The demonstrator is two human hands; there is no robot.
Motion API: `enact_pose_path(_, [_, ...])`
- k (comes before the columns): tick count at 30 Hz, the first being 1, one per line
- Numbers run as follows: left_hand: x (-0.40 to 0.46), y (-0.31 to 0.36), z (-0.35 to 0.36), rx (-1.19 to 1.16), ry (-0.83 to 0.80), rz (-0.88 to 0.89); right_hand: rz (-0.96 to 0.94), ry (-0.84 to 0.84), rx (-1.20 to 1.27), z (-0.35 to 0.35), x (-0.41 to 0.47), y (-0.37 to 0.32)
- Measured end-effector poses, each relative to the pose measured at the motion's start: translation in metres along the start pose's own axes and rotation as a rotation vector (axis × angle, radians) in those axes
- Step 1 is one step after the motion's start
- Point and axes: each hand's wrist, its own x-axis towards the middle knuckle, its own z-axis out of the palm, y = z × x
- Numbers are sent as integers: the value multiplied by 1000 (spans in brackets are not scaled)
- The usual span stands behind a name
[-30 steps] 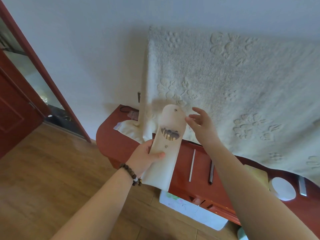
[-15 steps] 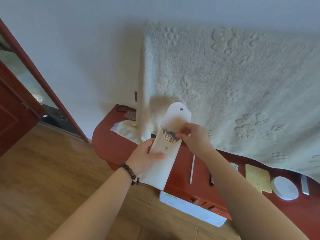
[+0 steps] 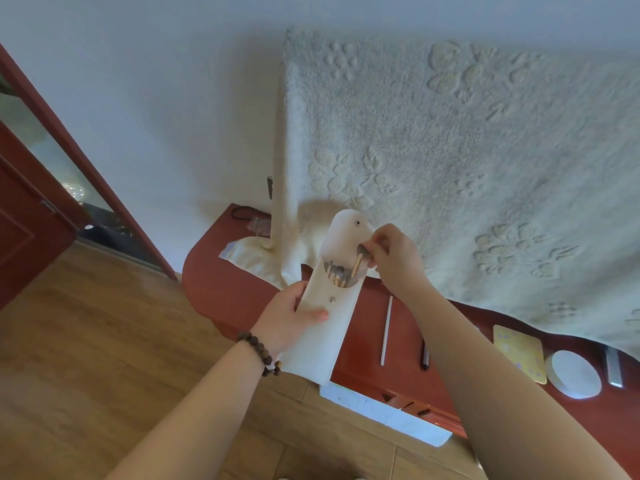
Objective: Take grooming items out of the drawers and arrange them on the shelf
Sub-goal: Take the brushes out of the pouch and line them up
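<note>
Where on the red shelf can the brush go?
Bare wood lies between the pouch and the white stick. The right end is crowded: pen, yellow card, round lid.

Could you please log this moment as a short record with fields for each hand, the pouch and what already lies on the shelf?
left hand: grips the white pouch at mid-height, thumb on its front
right hand: pinches one brush, partly out of the pouch
pouch: flap open, more brushes inside
shelf: red-brown; holds a white stick, dark pen, yellow card, white round lid
</note>
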Motion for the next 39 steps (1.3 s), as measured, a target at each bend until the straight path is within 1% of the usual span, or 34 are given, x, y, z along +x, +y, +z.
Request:
enact_pose_path(3, [-1, -2, 0, -2, 8, 1, 86, -84, 143, 1, -1, 4])
enact_pose_path(6, [-3, -4, 0, 21, 9, 13, 100, -129, 144, 6, -2, 9])
enact_pose_path(9, [-6, -8, -2, 27, 15, 5, 104, -70, 201, 5, 4, 9])
enact_pose_path(11, [-9, -12, -4, 32, 28, -12, 126, -13, 267, 0, 11, 9])
enact_pose_path(14, [-13, -19, -8, 42, 53, -35, 132, 89, 291, -9, 24, 13])
enact_pose_path(16, [-15, -25, -12, 47, 87, -56, 129, 142, 287, -15, 31, 17])
enact_pose_path(18, [-14, -31, -17, 68, 151, -79, 125, 152, 272, -20, 33, 22])
enact_pose_path(21, [-14, -41, -25, 55, 236, -121, 142, 56, 209, -14, 28, 38])
enact_pose_path(25, [-15, -45, -24, 46, 252, -144, 348, -78, 113, 8, 8, 73])
enact_pose_path(28, [-15, -48, -19, 37, 247, -159, 429, -98, 69, 22, -2, 98])
enact_pose_path(31, [-15, -50, -17, 34, 246, -166, 498, -81, 105, 33, -2, 113])
enact_pose_path(36, [-14, -53, -14, -2, 243, -183, 336, -134, -219, 44, 7, 125])
enact_pose_path(39, [-13, -56, -12, -34, 252, -204, 311, -226, -420, 47, 13, 129])
